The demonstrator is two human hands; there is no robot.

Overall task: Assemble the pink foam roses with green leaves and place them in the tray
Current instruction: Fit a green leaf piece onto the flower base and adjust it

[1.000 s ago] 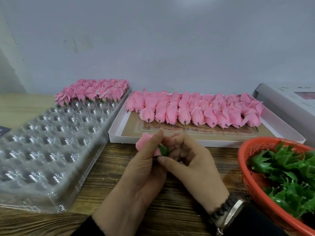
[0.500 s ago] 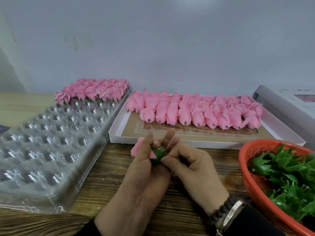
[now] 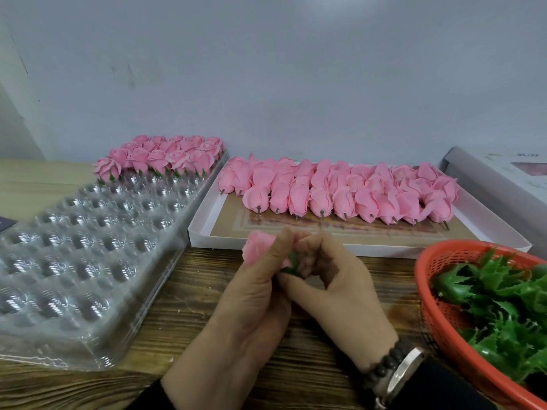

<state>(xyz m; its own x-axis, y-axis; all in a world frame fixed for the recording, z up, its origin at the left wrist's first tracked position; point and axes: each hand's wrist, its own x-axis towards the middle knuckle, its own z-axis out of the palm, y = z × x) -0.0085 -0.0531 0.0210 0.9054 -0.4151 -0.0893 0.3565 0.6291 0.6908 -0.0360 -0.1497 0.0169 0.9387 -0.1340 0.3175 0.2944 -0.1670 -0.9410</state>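
Observation:
My left hand (image 3: 254,294) holds a pink foam rose (image 3: 257,247) above the wooden table, thumb across its petals. My right hand (image 3: 334,279) pinches the green leaf base (image 3: 293,261) against the rose's bottom; most of the leaf is hidden by fingers. A clear plastic tray (image 3: 88,247) with round cells lies at the left, and finished roses with leaves (image 3: 159,156) fill its far rows. A white box (image 3: 207,229) behind my hands holds several bare pink roses (image 3: 340,190) with stem pins.
An orange mesh basket (image 3: 435,309) of green leaves (image 3: 503,297) sits at the right, close to my right wrist. A white box lid (image 3: 497,184) lies at the far right. A grey wall stands behind the table.
The rose has turned in my fingers and its head has risen a little to the left. My right fingers have closed tighter over the green leaf, hiding more of it.

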